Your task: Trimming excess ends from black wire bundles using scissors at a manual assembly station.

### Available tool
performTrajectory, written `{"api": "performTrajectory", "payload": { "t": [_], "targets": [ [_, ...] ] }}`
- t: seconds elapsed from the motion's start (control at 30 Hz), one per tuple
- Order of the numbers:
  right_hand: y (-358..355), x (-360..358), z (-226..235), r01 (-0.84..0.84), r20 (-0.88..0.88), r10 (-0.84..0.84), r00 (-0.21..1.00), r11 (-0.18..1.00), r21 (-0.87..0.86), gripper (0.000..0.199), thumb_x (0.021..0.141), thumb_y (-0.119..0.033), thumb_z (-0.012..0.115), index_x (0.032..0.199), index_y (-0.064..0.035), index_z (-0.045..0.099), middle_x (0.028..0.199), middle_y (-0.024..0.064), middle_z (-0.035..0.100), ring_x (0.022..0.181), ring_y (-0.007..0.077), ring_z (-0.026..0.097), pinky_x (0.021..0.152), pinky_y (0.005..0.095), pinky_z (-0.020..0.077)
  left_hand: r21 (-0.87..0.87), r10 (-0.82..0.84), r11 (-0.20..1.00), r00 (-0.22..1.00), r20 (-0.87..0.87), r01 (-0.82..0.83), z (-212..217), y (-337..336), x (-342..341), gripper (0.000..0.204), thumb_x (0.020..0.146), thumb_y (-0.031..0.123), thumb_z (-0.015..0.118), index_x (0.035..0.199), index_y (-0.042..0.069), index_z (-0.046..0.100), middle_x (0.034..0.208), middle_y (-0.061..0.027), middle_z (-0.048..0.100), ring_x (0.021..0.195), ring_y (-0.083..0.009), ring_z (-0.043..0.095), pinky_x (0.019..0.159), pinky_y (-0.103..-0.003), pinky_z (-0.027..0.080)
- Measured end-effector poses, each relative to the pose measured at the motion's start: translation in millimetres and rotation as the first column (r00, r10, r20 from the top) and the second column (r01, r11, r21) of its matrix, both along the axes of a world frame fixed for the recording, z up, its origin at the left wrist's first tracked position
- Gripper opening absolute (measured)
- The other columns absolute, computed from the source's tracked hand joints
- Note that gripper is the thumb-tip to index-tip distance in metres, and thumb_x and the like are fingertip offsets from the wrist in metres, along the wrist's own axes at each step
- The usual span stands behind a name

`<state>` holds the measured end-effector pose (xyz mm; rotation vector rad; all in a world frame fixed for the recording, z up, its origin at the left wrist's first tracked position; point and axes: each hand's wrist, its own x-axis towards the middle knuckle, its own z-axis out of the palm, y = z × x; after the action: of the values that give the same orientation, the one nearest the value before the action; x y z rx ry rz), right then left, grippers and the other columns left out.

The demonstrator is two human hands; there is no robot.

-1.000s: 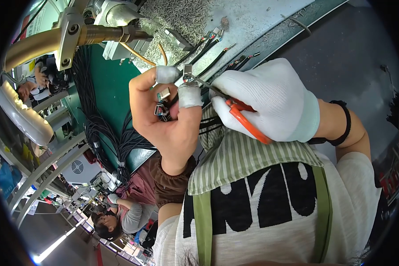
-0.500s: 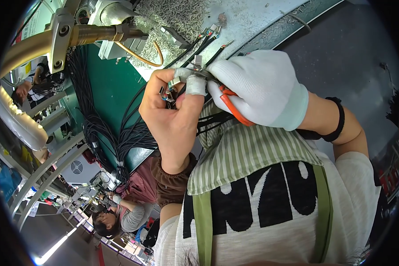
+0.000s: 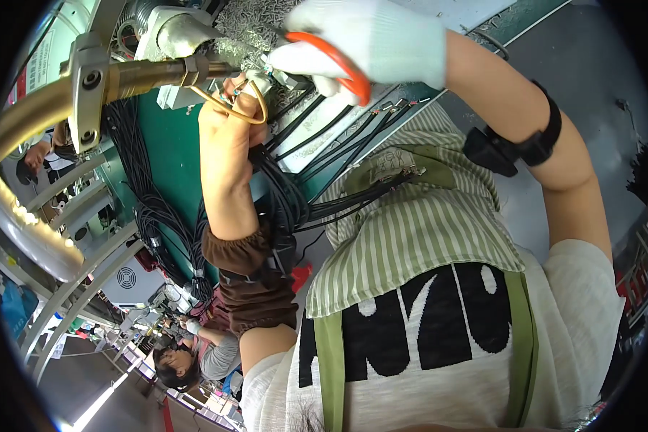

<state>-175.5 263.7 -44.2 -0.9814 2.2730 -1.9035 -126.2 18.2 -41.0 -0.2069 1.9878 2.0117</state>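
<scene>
My left hand (image 3: 225, 144), bare with pale tape on its fingertips, is closed around cable ends close to the brass nozzle's tip. Small coloured wires and a connector show between its fingers. In a white glove, my right hand (image 3: 381, 43) grips pliers (image 3: 342, 65) with red-orange handles, close to the left fingertips. The jaws are mostly hidden by the glove. Black cables (image 3: 281, 183) run from the left hand down over my lap. Several stripped cable ends (image 3: 392, 108) lie over the bench's near edge.
A thick brass rod (image 3: 140, 75) in a metal clamp (image 3: 88, 90) juts in from the left, with a thin bent yellow tube (image 3: 259, 93) beside my left fingers. Small metal bits (image 3: 255, 18) cover the far bench. Cable bundles (image 3: 126, 129) hang on the green surface. A co-worker (image 3: 187, 360) sits at lower left.
Both hands have moved away from my body, toward the metal bits and nozzle. The left moved left and up with the cable ends; the right moved up with the pliers. More cables now show uncovered.
</scene>
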Motion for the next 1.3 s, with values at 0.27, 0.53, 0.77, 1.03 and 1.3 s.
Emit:
{"api": "performTrajectory", "payload": {
  "t": [0.27,0.53,0.77,1.03,1.3],
  "targets": [
    [-35.9,-17.8,5.7,-0.173,0.428,0.112,0.897,0.979,0.107,0.034,0.087,-0.022,0.061,0.066,0.0038,0.057,0.053,0.0101,0.056,0.041,0.0182,0.054,0.040,0.0317,0.0426,-0.138,-0.009,0.990,1.000,-0.028,0.005,7.0,10.2,-6.1,0.037,0.084,0.032,0.070,0.096,0.001,0.055,0.062,0.0051,0.045,0.048,-0.0029,0.036,0.043,-0.018,0.026],
    [-23.4,-45.3,-6.2,-0.404,0.626,0.372,0.685,0.909,-0.099,0.035,0.086,-0.024,0.059,0.063,0.0026,0.062,0.052,0.0095,0.058,0.043,0.0167,0.057,0.042,0.0285,0.0445,-0.264,-0.008,0.964,0.991,-0.130,-0.027,6.9,13.8,-1.0,0.029,0.084,0.022,0.069,0.099,0.001,0.056,0.071,0.0041,0.051,0.061,-0.0043,0.044,0.054,-0.018,0.035],
    [-23.5,-44.6,-12.6,-0.458,0.402,0.459,0.792,0.883,-0.107,0.037,0.084,-0.026,0.058,0.060,0.0014,0.062,0.050,0.0087,0.057,0.044,0.0157,0.058,0.043,0.0280,0.0434,-0.298,0.097,0.941,0.972,-0.214,-0.160,5.8,26.7,7.3,0.018,0.086,0.016,0.063,0.095,0.001,0.058,0.073,0.0037,0.052,0.063,-0.0046,0.044,0.056,-0.020,0.036],
    [-23.2,-39.5,1.1,-0.417,0.675,0.435,0.596,0.886,-0.203,0.033,0.084,-0.022,0.058,0.060,0.0011,0.061,0.050,0.0081,0.055,0.043,0.0160,0.055,0.043,0.0290,0.0430,-0.314,-0.036,0.949,0.989,-0.141,-0.010,6.7,14.9,1.7,0.018,0.089,0.016,0.061,0.097,0.002,0.055,0.072,0.0023,0.052,0.060,-0.0048,0.045,0.053,-0.019,0.036],
    [-18.4,-29.0,8.5,-0.409,0.639,0.370,0.674,0.908,-0.094,0.031,0.084,-0.021,0.062,0.063,0.0015,0.059,0.052,0.0092,0.056,0.045,0.0161,0.056,0.044,0.0310,0.0429,-0.195,0.217,0.940,0.932,-0.291,-0.280,9.9,35.0,22.1,0.015,0.094,0.016,0.055,0.099,0.002,0.052,0.066,-0.0016,0.052,0.055,-0.0057,0.045,0.049,-0.019,0.035]
  ]
}}
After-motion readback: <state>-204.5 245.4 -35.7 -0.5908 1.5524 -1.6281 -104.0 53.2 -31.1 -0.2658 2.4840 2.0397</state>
